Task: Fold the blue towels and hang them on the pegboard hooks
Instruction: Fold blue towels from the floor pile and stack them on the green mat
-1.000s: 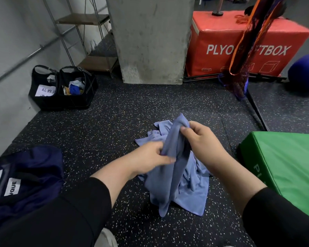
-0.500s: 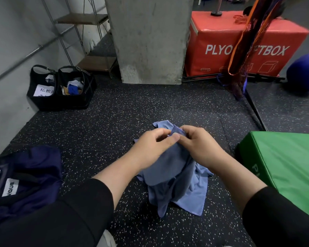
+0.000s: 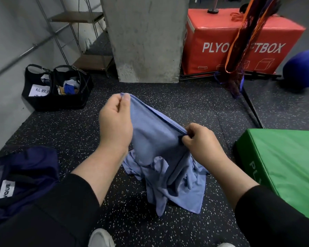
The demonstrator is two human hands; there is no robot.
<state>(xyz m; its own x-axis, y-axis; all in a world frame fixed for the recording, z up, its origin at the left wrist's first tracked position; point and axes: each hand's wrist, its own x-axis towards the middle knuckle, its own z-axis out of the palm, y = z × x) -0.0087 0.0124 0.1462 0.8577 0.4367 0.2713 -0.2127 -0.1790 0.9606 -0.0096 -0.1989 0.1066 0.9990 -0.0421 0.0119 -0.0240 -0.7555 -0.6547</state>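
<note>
Pinching one hemmed edge of the soft blue cloth towel (image 3: 155,139), your left hand (image 3: 115,122) holds a corner high while your right hand (image 3: 200,141) grips the same edge lower, so it runs taut between them. The rest sags onto a crumpled heap of blue towels (image 3: 178,184) on the black speckled rubber floor (image 3: 64,132). Open floor lies ahead and left; a green padded box (image 3: 282,163) crowds your right, a grey concrete pillar (image 3: 144,38) stands ahead. By the left wall, a black open tote bag (image 3: 57,98) holds papers and small blue and white items.
</note>
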